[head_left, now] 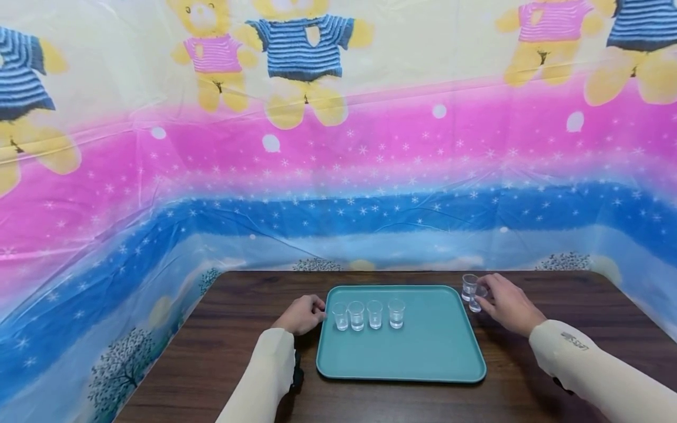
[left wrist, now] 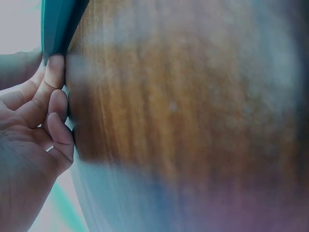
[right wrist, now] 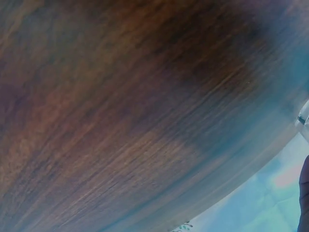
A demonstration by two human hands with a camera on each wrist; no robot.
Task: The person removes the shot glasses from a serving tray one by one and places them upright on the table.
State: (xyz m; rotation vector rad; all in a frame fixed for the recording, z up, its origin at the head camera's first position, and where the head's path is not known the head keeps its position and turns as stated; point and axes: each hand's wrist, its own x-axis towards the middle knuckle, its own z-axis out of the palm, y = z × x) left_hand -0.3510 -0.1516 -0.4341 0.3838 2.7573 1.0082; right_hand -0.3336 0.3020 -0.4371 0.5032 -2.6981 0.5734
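A green tray [head_left: 402, 358] lies on the table, with several clear shot glasses [head_left: 375, 315] standing in a row across its left half. My left hand [head_left: 301, 315] is at the tray's left edge. In the left wrist view, the thumb and curled fingers [left wrist: 56, 72] pinch the tray's rim [left wrist: 58, 29]. Beyond the tray's right rim, my right hand [head_left: 510, 302] holds a small clear shot glass [head_left: 475, 302] between thumb and fingers. Another shot glass [head_left: 468, 288] stands just behind it. Only a sliver of glass [right wrist: 303, 118] and of the hand shows in the right wrist view.
The dark wooden table [head_left: 238, 352] ends at a patterned curtain [head_left: 338, 223] with bears and snowflakes, which hangs behind it and along both sides. The tray's raised rim runs between the row of glasses and my right hand.
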